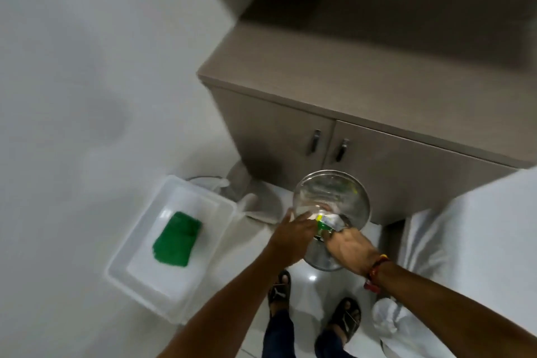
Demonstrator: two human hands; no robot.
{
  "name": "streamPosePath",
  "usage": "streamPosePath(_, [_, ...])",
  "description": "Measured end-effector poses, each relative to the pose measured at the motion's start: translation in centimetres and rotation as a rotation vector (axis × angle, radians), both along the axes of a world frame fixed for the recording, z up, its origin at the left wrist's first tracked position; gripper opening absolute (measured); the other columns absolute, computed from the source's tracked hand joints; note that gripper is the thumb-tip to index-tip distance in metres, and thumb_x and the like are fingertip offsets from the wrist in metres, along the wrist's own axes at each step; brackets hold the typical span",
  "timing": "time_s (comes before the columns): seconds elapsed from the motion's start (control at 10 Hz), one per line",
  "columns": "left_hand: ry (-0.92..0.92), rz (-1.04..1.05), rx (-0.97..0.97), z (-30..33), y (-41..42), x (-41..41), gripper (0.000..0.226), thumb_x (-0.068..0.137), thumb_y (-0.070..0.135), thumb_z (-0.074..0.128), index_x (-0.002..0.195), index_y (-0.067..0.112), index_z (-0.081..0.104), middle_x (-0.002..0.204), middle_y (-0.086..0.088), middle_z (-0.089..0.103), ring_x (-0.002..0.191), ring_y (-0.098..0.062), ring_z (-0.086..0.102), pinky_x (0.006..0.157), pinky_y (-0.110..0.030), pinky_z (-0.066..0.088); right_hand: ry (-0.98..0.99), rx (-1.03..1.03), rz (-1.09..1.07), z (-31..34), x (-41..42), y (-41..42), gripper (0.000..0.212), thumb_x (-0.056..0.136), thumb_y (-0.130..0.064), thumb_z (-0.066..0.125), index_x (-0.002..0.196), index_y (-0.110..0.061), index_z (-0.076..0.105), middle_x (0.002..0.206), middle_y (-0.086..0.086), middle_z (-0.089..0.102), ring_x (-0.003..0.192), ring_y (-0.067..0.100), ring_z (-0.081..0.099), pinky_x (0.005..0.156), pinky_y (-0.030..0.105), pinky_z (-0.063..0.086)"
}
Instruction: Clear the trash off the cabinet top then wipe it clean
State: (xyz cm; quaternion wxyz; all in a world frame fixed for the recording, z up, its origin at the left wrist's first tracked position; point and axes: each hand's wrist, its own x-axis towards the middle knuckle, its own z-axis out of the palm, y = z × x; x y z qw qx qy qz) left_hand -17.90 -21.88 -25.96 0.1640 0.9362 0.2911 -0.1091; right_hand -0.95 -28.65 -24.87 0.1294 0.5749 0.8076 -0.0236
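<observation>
In front of the cabinet (319,73), both hands grip things: left hand (293,234) a glass bowl (331,200), right hand (347,250) a green wrapper (324,227).

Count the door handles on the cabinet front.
2. One handle sits on the left door beside the centre seam; the other handle sits on the right door just past that seam. The cabinet runs off frame to the right, so more may be hidden.

A cloth (176,238) lies in a tub (122,264) on the floor, left of the cabinet (290,67).
</observation>
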Motion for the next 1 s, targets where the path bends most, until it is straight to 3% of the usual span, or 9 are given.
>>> streamPosePath(0.1, [0.184,-0.170,0.201,-4.4,0.3,3.1,0.022,0.083,0.017,0.064,0.101,0.020,0.077,0.101,-0.003,0.079,0.108,-0.024,0.070,0.118,-0.058,0.033,0.030,-0.046,-0.051,-4.2,1.2,-0.7,0.029,0.080,-0.010,0.055,0.104,-0.008,0.071,0.081,0.012,0.075,0.068,0.026,0.072,0.065,0.032,0.060])
streamPosePath(0.2, [0.255,-0.247,0.281,-12.8,0.8,5.5,0.014,0.074,0.022,0.070,0.085,0.021,0.079,0.074,0.003,0.077,0.077,-0.019,0.072,0.116,-0.054,0.032,0.033,-0.026,-0.112,-12.6,2.2,-1.5,0.031,0.055,-0.004,0.065,0.084,-0.005,0.076,0.058,0.008,0.070,0.042,0.022,0.063,0.042,0.023,0.051])
streamPosePath(0.3, [0.137,-0.323,0.342,-21.2,0.1,7.4,0.014,0.071,0.024,0.067,0.078,0.020,0.079,0.070,0.002,0.077,0.074,-0.019,0.072,0.110,-0.050,0.043,-0.004,-0.050,-0.183,-23.6,3.2,-3.4,0.031,0.076,-0.010,0.068,0.106,-0.008,0.074,0.083,0.007,0.077,0.063,0.022,0.072,0.050,0.027,0.057])
streamPosePath(0.4, [-0.028,-0.391,0.321,-28.5,-0.5,9.1,0.012,0.072,0.024,0.070,0.076,0.019,0.080,0.073,0.001,0.077,0.081,-0.019,0.075,0.095,-0.037,0.054,0.040,-0.047,-0.225,-31.9,4.6,-4.6,0.010,0.074,-0.012,0.067,0.079,-0.011,0.076,0.060,0.002,0.069,0.046,0.017,0.063,0.040,0.022,0.049])
streamPosePath(0.5, [-0.084,-0.410,0.302,-34.7,-1.7,9.6,0.019,0.079,0.015,0.060,0.075,0.013,0.079,0.070,0.001,0.075,0.077,-0.021,0.074,0.086,-0.036,0.060,0.030,-0.059,-0.219,-37.3,5.4,-5.5,0.006,0.065,-0.013,0.077,0.066,-0.014,0.072,0.051,-0.001,0.062,0.039,0.018,0.058,0.037,0.021,0.045])
streamPosePath(0.7, [-0.011,-0.392,0.225,-42.3,-3.0,10.0,0.007,0.083,0.020,0.073,0.087,0.019,0.079,0.081,0.002,0.076,0.089,-0.019,0.073,0.096,-0.037,0.056,0.058,-0.065,-0.220,-43.9,6.3,-6.3,0.007,0.067,-0.011,0.074,0.061,-0.014,0.071,0.052,-0.001,0.064,0.043,0.017,0.061,0.045,0.022,0.050])
streamPosePath(0.8, [0.177,-0.358,0.153,-43.4,-2.9,10.6,0.030,0.098,0.021,0.047,0.115,0.018,0.072,0.117,0.000,0.072,0.126,-0.022,0.057,0.120,-0.041,0.031,0.075,-0.071,-0.285,-44.6,6.1,-6.6,0.010,0.069,-0.007,0.065,0.062,-0.012,0.071,0.053,0.002,0.065,0.046,0.022,0.063,0.054,0.026,0.054])
streamPosePath(0.9, [0.196,-0.351,0.131,-41.6,-2.0,10.9,0.028,0.092,0.020,0.056,0.114,0.015,0.073,0.116,-0.004,0.073,0.122,-0.024,0.061,0.116,-0.039,0.039,0.087,-0.134,-0.380,-43.5,6.1,-7.6,0.018,0.073,-0.009,0.073,0.090,-0.004,0.078,0.079,0.012,0.077,0.074,0.030,0.074,0.080,0.039,0.061])
streamPosePath(1.0, [0.169,-0.337,0.132,-37.3,-0.7,10.9,0.033,0.093,0.027,0.048,0.117,0.016,0.069,0.120,-0.006,0.069,0.122,-0.027,0.059,0.109,-0.040,0.043,0.120,-0.221,-0.419,-39.4,7.4,-6.8,0.044,0.086,-0.016,0.059,0.126,-0.002,0.065,0.117,0.017,0.072,0.115,0.036,0.065,0.105,0.048,0.047])
